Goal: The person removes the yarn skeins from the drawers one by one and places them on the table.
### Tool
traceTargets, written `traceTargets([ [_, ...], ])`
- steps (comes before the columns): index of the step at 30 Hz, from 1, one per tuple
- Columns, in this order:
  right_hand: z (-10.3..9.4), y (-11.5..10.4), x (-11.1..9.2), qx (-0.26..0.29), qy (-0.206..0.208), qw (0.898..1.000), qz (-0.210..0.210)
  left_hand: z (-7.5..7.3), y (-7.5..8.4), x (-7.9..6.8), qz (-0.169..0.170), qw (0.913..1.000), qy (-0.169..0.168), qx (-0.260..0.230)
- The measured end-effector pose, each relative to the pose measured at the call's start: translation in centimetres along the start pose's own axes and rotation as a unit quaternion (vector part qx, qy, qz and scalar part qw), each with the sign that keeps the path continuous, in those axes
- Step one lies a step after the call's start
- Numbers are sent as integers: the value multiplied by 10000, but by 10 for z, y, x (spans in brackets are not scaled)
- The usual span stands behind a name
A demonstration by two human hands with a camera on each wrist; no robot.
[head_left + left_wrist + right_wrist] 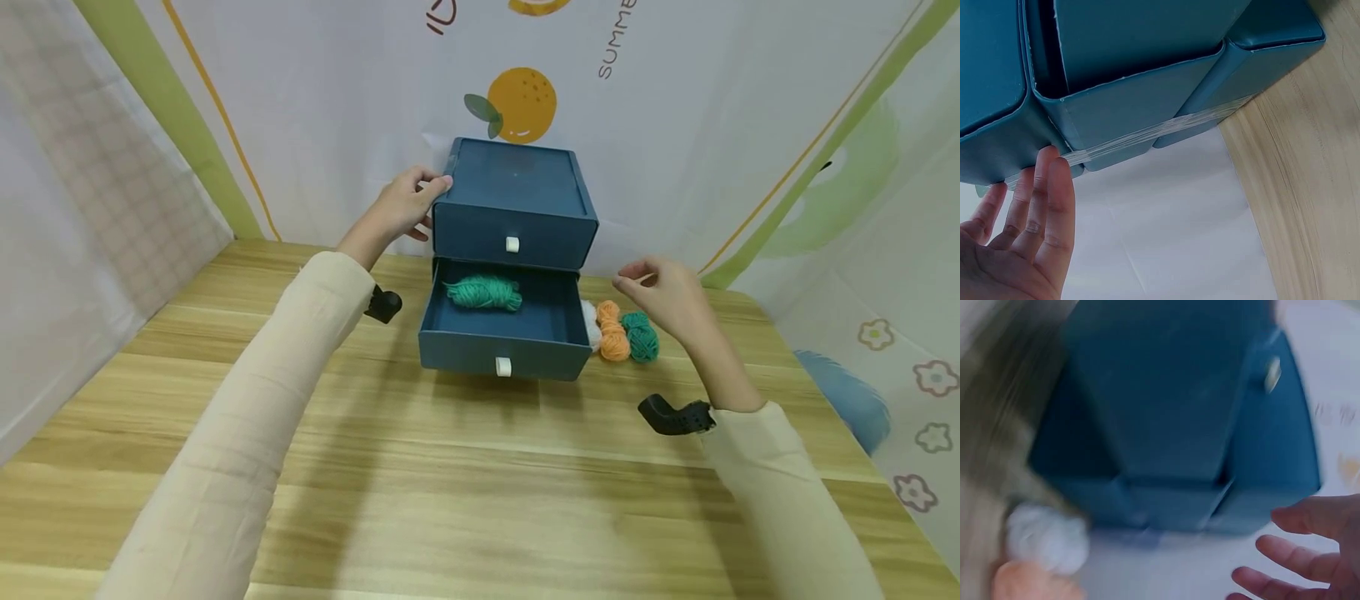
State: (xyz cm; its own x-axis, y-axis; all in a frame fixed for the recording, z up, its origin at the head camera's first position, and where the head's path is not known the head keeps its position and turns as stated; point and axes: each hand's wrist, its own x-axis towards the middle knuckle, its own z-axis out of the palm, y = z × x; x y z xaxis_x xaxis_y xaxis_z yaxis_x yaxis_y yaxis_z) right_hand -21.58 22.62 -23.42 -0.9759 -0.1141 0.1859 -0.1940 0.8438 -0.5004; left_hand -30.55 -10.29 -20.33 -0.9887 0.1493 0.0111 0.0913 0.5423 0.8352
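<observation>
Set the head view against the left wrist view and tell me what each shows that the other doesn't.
Only the head view: the right hand, the teal yarn bundle inside the open drawer, the white yarn, orange yarn and green yarn beside the cabinet, and two white knobs.

Only the left wrist view: a clear tape band running across the cabinet's stacked sections.

Both: the left hand at the cabinet, the open drawer and the wooden table.
</observation>
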Motion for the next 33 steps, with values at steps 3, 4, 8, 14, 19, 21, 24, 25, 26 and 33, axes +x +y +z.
traceTargets([
  [3,-6,-28,-2,-115,-259,9992,-285,0,0,0,-19,10000,1,15],
  [4,-6,-35,-2,-193,-354,9983,-418,0,1,0,-26,10000,2,22],
  [8,-3,-58,3,-588,-881,9885,-1077,1,2,-1,-36,10000,-3,19],
  [14,12,-86,19,-1095,-1832,9587,-1880,0,2,-2,-26,10000,-16,20],
  [19,26,-105,34,-1412,-2423,9354,-2154,-1,2,-2,-37,10000,-19,39],
  [21,31,-110,39,-1542,-2617,9295,-2094,-2,2,-2,-40,10000,-21,47],
  [24,38,-117,46,-1680,-2867,9231,-1934,-2,2,-2,-46,10000,-32,71],
  [25,40,-119,48,-1725,-2941,9210,-1886,-2,2,-1,-46,10000,-38,80],
  [26,41,-120,49,-1764,-3022,9185,-1839,-1,2,-1,-46,9999,-35,91],
  [33,53,-129,59,-2071,-3647,8928,-1641,-1,2,-3,-57,10000,-39,-10],
])
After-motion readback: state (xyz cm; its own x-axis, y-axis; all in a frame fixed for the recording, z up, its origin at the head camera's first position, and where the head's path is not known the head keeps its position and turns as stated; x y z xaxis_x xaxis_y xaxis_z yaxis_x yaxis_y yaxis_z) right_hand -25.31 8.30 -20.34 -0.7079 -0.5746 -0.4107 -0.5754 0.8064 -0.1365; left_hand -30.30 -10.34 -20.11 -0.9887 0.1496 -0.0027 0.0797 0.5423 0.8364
